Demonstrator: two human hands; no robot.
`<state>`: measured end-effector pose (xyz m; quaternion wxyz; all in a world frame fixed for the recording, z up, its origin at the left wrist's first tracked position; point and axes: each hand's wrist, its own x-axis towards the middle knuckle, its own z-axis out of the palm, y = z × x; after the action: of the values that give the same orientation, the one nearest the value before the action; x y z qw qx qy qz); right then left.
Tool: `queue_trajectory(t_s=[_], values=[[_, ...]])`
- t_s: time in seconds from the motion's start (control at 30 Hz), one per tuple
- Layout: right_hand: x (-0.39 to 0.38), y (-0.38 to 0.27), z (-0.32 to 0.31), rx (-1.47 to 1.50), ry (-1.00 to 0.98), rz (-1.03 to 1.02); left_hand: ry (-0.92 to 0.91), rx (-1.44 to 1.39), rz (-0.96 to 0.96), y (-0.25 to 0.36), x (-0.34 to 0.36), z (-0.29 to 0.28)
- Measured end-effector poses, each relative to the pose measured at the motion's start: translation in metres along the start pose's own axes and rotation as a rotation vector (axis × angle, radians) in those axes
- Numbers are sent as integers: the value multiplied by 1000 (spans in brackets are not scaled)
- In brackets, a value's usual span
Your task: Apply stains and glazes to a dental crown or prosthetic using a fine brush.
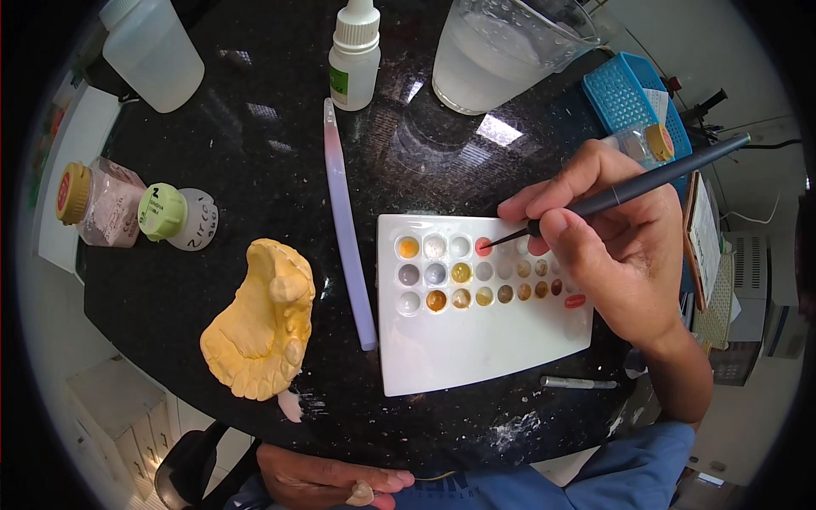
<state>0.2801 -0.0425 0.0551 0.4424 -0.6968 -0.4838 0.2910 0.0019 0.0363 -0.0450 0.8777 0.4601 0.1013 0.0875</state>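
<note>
Handwriting (202, 226) marks the green-capped jar (180, 216), lettering (444, 484) the blue shirt (531, 490), a red label (575, 302) the palette (480, 350).

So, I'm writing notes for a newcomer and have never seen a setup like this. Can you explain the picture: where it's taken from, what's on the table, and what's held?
There is no machine here, only a person's bare hands. A wide, round-looking camera on their head looks down, so straight edges bend.

The right hand holds a slim dark brush, its tip at a red well of a white paint tray. The left hand, near the lower edge, holds a small beige piece.

On the black table also lie a yellow dental model and a long purple stick; bottles, jars and a clear jug stand around.
</note>
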Motion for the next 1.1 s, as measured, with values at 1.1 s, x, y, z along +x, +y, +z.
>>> queue_trajectory(t_s=[1.1], values=[[-142, -19, 112, 53, 187, -620, 220, 341, 356, -2, -23, 30]])
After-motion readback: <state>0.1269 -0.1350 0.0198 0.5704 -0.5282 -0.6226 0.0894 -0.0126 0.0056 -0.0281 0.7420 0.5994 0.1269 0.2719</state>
